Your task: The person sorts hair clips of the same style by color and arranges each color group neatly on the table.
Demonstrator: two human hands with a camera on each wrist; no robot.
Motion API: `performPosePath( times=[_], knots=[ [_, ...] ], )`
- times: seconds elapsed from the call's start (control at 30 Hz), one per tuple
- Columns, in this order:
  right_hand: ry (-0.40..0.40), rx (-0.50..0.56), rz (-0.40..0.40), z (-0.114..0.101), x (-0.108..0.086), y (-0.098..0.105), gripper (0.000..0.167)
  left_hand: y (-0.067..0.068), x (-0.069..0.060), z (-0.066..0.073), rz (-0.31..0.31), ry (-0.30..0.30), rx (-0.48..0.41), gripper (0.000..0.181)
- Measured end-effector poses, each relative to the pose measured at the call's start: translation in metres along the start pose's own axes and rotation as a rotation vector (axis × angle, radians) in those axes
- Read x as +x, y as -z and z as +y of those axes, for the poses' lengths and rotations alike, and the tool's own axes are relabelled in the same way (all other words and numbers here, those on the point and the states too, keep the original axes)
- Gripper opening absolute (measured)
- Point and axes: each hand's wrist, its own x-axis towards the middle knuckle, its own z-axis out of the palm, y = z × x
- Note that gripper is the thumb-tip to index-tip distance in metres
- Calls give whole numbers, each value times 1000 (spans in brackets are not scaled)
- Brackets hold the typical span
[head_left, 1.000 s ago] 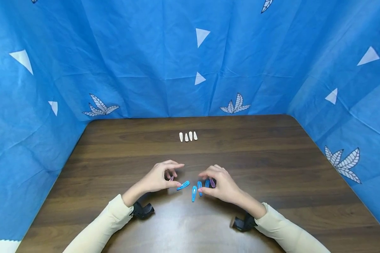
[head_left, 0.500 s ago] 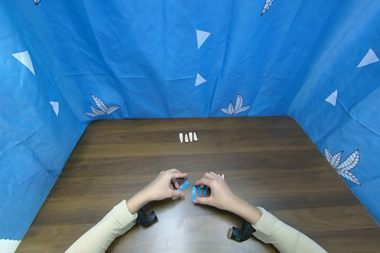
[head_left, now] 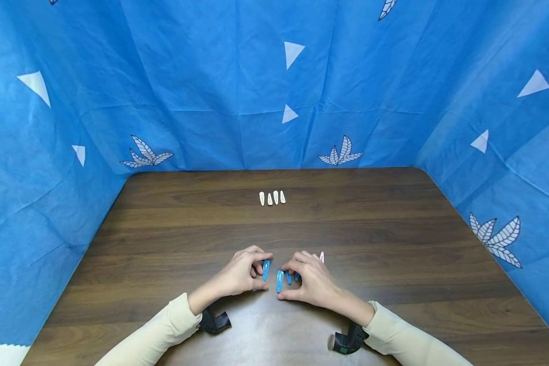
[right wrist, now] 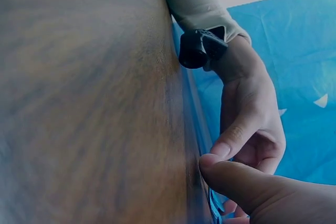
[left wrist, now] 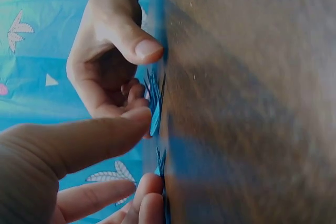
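Table edges: the far edge of the brown table [head_left: 393, 218] meets the blue cloth [head_left: 370, 76] well beyond both hands; cloth also borders it left and right.
Room to move: a broad stretch of wood lies outside each forearm, and another runs from the fingertips to four white clips [head_left: 276, 197] near the far edge.
Tight spots: only a narrow gap parts the two hands' fingertips; the wrist cameras [head_left: 347, 341] hang low over the wood on the near side.
Left blue clip: on the table at the fingertips of the left hand [head_left: 243, 273], long axis front to back, far end leaning slightly right.
Middle blue clip [head_left: 280, 281]: just right of it, apart, nearly parallel, broad end away from the person; thumb and index finger of the right hand [head_left: 314, 282] frame its two ends.
Other blue clips [head_left: 288, 277]: two, alongside to the right, partly hidden by the right hand, pointing much the same way.
Pink clip [head_left: 322, 257]: just beyond the right knuckles.
Grip: thumb and index curve about a clip on each side; whether either hand truly pinches, I cannot tell.
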Motion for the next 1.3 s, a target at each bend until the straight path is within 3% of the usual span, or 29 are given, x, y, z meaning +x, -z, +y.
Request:
performPosePath(
  times=[0.47,1.1,1.3],
  knots=[
    [14,-18,10,0,-1,-3,50,-7,1,-3,69,-34,24,61],
    [1,3,-1,-2,-1,-3,48,-11,2,-5,119,-37,-7,47],
    [7,10,4,-1,-1,-3,47,-11,2,-6,115,-42,23,46]
  ],
)
